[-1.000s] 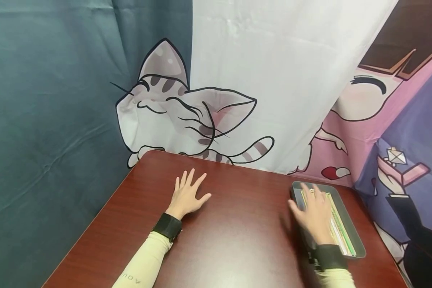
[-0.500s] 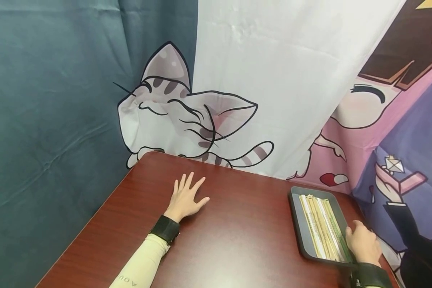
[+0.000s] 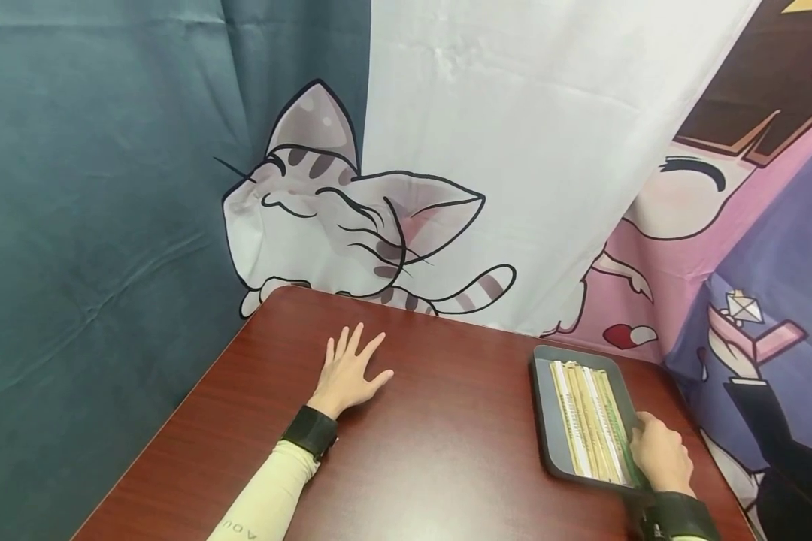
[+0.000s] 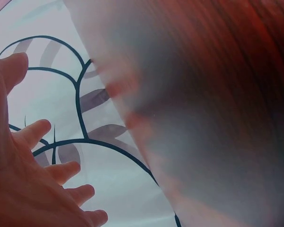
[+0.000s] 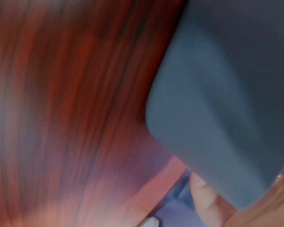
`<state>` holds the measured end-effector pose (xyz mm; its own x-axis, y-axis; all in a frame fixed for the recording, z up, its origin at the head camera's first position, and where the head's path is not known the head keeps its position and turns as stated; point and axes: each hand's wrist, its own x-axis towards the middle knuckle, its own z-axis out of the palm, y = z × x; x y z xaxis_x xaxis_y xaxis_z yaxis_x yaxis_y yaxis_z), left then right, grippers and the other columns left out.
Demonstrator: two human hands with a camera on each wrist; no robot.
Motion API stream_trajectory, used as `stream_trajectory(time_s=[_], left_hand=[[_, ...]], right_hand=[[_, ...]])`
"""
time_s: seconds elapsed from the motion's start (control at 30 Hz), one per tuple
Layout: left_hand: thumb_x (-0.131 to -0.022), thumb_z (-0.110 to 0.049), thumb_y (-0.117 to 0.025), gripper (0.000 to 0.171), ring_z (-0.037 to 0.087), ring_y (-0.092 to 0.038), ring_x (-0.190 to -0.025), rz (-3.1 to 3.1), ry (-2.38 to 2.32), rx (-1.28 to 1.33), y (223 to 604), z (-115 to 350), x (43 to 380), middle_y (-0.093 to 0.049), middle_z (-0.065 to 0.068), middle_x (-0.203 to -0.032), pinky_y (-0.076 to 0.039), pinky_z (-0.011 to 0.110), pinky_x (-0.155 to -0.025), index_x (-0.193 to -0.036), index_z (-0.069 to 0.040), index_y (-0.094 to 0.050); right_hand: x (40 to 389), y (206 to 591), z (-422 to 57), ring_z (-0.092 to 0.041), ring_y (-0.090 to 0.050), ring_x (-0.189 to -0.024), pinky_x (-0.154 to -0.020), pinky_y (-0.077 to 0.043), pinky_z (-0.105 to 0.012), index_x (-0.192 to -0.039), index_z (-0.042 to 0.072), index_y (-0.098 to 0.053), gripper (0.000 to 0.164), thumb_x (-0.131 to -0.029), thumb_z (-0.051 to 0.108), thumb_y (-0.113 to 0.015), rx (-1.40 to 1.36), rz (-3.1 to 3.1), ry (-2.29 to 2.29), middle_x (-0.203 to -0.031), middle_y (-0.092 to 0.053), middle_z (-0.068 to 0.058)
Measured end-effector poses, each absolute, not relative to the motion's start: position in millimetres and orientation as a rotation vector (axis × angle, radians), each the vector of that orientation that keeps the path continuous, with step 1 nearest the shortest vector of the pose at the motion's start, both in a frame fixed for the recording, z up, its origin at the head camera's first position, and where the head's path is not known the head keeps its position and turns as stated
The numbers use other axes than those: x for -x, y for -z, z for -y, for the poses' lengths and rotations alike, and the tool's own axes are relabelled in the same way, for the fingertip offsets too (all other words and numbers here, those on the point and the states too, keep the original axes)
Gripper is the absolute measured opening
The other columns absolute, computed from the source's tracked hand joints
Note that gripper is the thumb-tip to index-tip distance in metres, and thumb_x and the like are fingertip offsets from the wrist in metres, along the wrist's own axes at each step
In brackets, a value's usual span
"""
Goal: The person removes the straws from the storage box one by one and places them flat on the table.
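Observation:
On the right of the head view, a dark grey rectangular tray (image 3: 558, 436) holds several long, slim wrapped sticks (image 3: 587, 421) in white, gold and green, lying lengthwise side by side. My right hand (image 3: 665, 455) grips the tray's right edge near its front corner. In the right wrist view, the grey wall of the tray fills the right side, and fingers (image 5: 209, 201) show at its lower edge. My left hand (image 3: 346, 379) lies palm down on the table with its fingers spread, well left of the tray, holding nothing.
The dark red wood table (image 3: 446, 421) reaches back to printed curtains, one with a cartoon cat (image 3: 311, 218). Its right edge runs close beyond my right hand. Each wrist wears a black band (image 3: 310, 431).
My right hand has gone from over the sticks to the tray's right edge and now grips it. The tray has shifted slightly left over the last half second. My left hand stays put.

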<state>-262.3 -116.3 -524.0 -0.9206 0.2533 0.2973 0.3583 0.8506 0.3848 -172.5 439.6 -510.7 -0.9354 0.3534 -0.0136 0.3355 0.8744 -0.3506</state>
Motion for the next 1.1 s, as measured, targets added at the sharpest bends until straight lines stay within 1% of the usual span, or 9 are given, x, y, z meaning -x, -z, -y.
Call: stream_trajectory(time_s=[0.33,0.53,0.67,0.83,0.9,0.97,1.0,1.03,1.1], left_hand=[[-0.094,-0.056,-0.066,0.075,0.047,-0.015,-0.154,2.795,0.647,0.466,523.4,115.1,261.8,-0.026,0.023,-0.165,-0.007,0.068,-0.118,-0.157,-0.024,-0.043],[-0.093,-0.055,-0.067,0.076,0.047,-0.015,-0.154,2.796,0.658,0.472,522.1,114.0,262.1,-0.027,0.024,-0.165,-0.007,0.067,-0.119,-0.157,-0.024,-0.043],[-0.093,-0.056,-0.067,0.077,0.048,-0.018,-0.153,2.816,0.674,0.466,522.3,113.5,263.1,-0.027,0.023,-0.165,-0.008,0.067,-0.119,-0.158,-0.024,-0.041],[-0.094,-0.056,-0.065,0.076,0.047,-0.024,-0.151,2.853,0.689,0.446,522.2,112.4,264.8,-0.03,0.023,-0.163,-0.012,0.066,-0.119,-0.158,-0.024,-0.04],[-0.095,-0.052,-0.067,0.074,0.048,-0.03,-0.148,2.849,0.701,0.446,522.0,110.7,265.1,-0.035,0.024,-0.16,-0.017,0.065,-0.118,-0.157,-0.022,-0.042],[-0.096,-0.047,-0.068,0.07,0.047,-0.042,-0.14,2.832,0.7,0.45,521.6,106.9,265.1,-0.044,0.025,-0.154,-0.028,0.063,-0.115,-0.155,-0.019,-0.045],[-0.096,-0.044,-0.068,0.066,0.045,-0.05,-0.134,2.823,0.695,0.452,520.6,103.8,264.9,-0.051,0.025,-0.148,-0.035,0.061,-0.111,-0.153,-0.017,-0.048],[-0.097,-0.041,-0.068,0.061,0.043,-0.057,-0.125,2.809,0.695,0.453,519.0,99.9,265.0,-0.057,0.023,-0.14,-0.043,0.058,-0.104,-0.149,-0.015,-0.052],[-0.098,-0.036,-0.068,0.045,0.036,-0.069,-0.102,2.789,0.701,0.455,514.1,88.3,265.5,-0.07,0.017,-0.116,-0.054,0.052,-0.085,-0.135,-0.012,-0.062]], right_hand=[[175.1,516.8,-391.4,-0.063,-0.062,-0.094,-0.062,-0.049,-0.066,-0.135,0.002,-0.058,0.039,-0.098,0.015,-0.059,0.385,2.953,-0.558,-0.122,-0.062,-0.036],[175.9,522.2,-352.0,-0.056,-0.066,-0.084,-0.056,-0.049,-0.061,-0.134,0.002,-0.058,0.038,-0.098,0.014,-0.061,0.277,2.901,-0.566,-0.111,-0.068,-0.031],[177.6,526.5,-330.3,-0.049,-0.067,-0.076,-0.053,-0.049,-0.057,-0.134,0.0,-0.055,0.038,-0.099,0.013,-0.06,0.205,2.885,-0.585,-0.106,-0.069,-0.03],[178.1,529.0,-316.6,-0.045,-0.068,-0.076,-0.057,-0.05,-0.056,-0.132,-0.004,-0.054,0.038,-0.098,0.01,-0.059,0.161,2.852,-0.591,-0.106,-0.07,-0.029],[177.9,529.1,-314.9,-0.045,-0.068,-0.077,-0.058,-0.05,-0.057,-0.132,-0.004,-0.055,0.037,-0.098,0.01,-0.059,0.167,2.845,-0.589,-0.106,-0.07,-0.029],[178.1,529.4,-314.1,-0.043,-0.067,-0.075,-0.059,-0.05,-0.057,-0.132,-0.004,-0.055,0.037,-0.098,0.01,-0.059,0.173,2.847,-0.593,-0.105,-0.07,-0.029],[178.3,529.7,-313.8,-0.043,-0.067,-0.075,-0.059,-0.05,-0.057,-0.132,-0.003,-0.055,0.037,-0.098,0.01,-0.059,0.174,2.848,-0.596,-0.105,-0.07,-0.029],[178.9,530.1,-313.6,-0.041,-0.067,-0.074,-0.059,-0.05,-0.056,-0.132,-0.003,-0.054,0.037,-0.098,0.01,-0.059,0.173,2.852,-0.6,-0.106,-0.07,-0.029],[179.8,531.3,-313.3,-0.04,-0.066,-0.073,-0.058,-0.05,-0.055,-0.132,-0.003,-0.054,0.037,-0.098,0.01,-0.06,0.172,2.855,-0.603,-0.106,-0.069,-0.03]])
